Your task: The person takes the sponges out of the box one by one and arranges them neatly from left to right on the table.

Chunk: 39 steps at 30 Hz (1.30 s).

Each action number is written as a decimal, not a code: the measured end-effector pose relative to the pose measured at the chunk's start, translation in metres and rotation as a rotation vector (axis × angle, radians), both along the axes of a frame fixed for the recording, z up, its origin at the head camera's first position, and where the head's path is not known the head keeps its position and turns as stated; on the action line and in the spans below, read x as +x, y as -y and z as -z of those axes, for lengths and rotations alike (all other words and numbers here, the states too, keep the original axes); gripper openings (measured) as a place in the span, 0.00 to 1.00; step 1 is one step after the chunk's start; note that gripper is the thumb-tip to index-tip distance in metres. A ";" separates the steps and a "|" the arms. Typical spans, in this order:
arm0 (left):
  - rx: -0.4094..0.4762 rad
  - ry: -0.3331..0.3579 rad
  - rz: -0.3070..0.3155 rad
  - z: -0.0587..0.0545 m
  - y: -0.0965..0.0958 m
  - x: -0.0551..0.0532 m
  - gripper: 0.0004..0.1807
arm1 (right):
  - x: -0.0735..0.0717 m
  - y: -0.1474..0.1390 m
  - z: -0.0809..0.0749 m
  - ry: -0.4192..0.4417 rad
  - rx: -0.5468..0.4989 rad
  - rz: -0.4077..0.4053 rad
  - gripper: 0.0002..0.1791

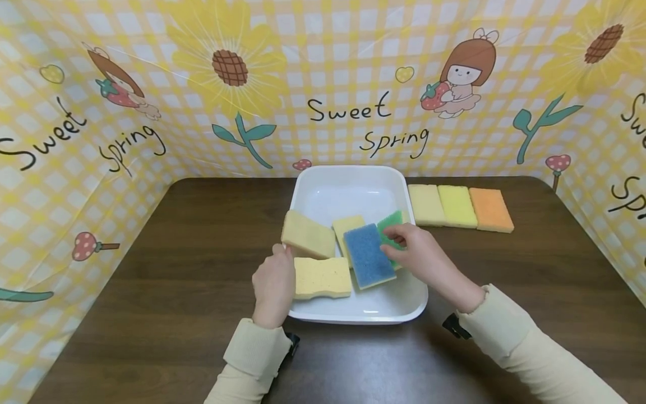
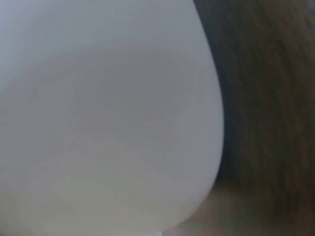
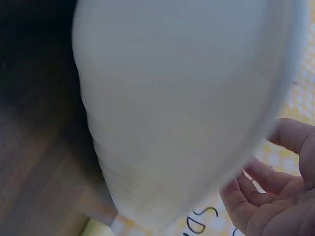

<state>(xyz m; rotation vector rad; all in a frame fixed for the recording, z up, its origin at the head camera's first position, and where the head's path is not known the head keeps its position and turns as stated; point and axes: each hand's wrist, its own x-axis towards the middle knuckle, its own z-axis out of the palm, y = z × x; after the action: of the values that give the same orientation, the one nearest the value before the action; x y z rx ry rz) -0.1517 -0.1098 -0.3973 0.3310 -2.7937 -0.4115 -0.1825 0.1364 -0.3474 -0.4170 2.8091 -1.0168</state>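
A white plastic basin (image 1: 353, 191) stands on the table with several sponges in it. My left hand (image 1: 275, 280) grips the basin's left rim, beside a pale yellow sponge (image 1: 309, 234) leaning on that edge and a wavy-sided yellow sponge (image 1: 323, 278). Over the right part of the basin is my right hand (image 1: 419, 249), its fingers bent loosely, thumb and fingers apart. Below those fingers lies a green sponge (image 1: 391, 221), partly covered by the hand and by a blue-topped sponge (image 1: 370, 255). Another pale yellow sponge (image 1: 348, 226) shows behind the blue one. In the right wrist view the hand (image 3: 275, 191) is beside the basin's wall (image 3: 177, 113).
To the right of the basin a cream sponge (image 1: 426, 205), a yellow sponge (image 1: 457, 206) and an orange sponge (image 1: 491, 209) lie in a row on the dark wooden table (image 1: 202, 247). A yellow checked cloth (image 1: 343, 56) with printed flowers encloses the back and sides.
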 end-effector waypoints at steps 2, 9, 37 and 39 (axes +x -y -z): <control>0.007 0.013 -0.001 0.000 0.000 0.000 0.18 | 0.001 0.002 0.004 -0.010 0.018 -0.020 0.21; 0.007 0.019 -0.007 0.000 0.000 -0.001 0.18 | 0.003 0.009 0.015 -0.014 0.083 -0.067 0.26; -0.009 0.033 -0.006 -0.002 -0.001 -0.001 0.19 | 0.006 0.016 0.028 -0.089 0.241 -0.079 0.41; -0.012 0.038 -0.004 -0.002 -0.001 -0.001 0.19 | 0.007 0.016 0.029 -0.113 0.237 -0.082 0.42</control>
<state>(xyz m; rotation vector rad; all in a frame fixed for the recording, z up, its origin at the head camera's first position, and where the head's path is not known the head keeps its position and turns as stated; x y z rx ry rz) -0.1529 -0.1088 -0.3957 0.3452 -2.8313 -0.3919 -0.1751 0.1202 -0.3760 -0.5707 2.9371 -0.6536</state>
